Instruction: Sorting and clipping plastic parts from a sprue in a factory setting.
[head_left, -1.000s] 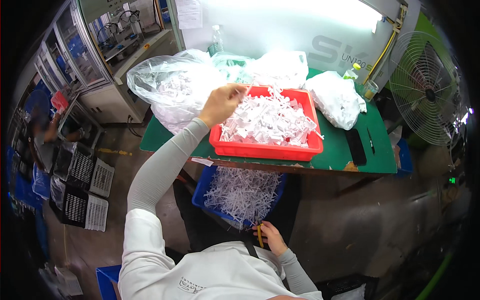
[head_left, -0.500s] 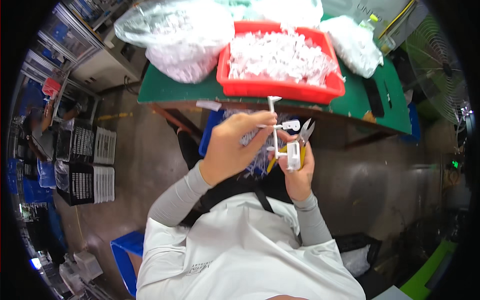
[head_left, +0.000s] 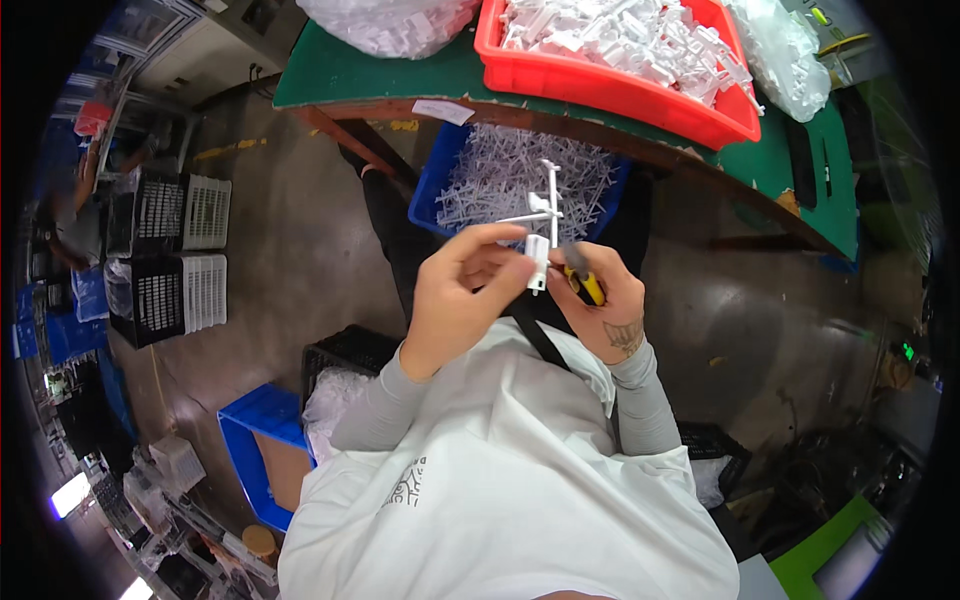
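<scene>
In the middle, my left hand (head_left: 465, 295) is closed, thumb and fingers pinching a small white plastic block (head_left: 537, 262). A thin white plastic runner (head_left: 553, 190) with side branches rises just beyond the block, over the blue bin. Whether the block and the runner are still joined is hard to tell. My right hand (head_left: 612, 310) is curled around cutting pliers with yellow handles (head_left: 585, 287), close beside the block. The pliers' jaws look blurred. Some right fingertips are hidden behind the pliers and the white parts.
Below the green table (head_left: 360, 85) sits a blue bin (head_left: 425, 195) full of white runner scraps. A red tray (head_left: 620, 88) heaped with white parts stands on top, flanked by plastic bags. Crates (head_left: 205, 290) stack at left; a blue box (head_left: 262, 405) lies near my left elbow.
Both hands have drawn nearer my body. The white runner has turned over, and my left fingers have shifted from it to the block. The pliers have swung round, and the view has tilted down.
</scene>
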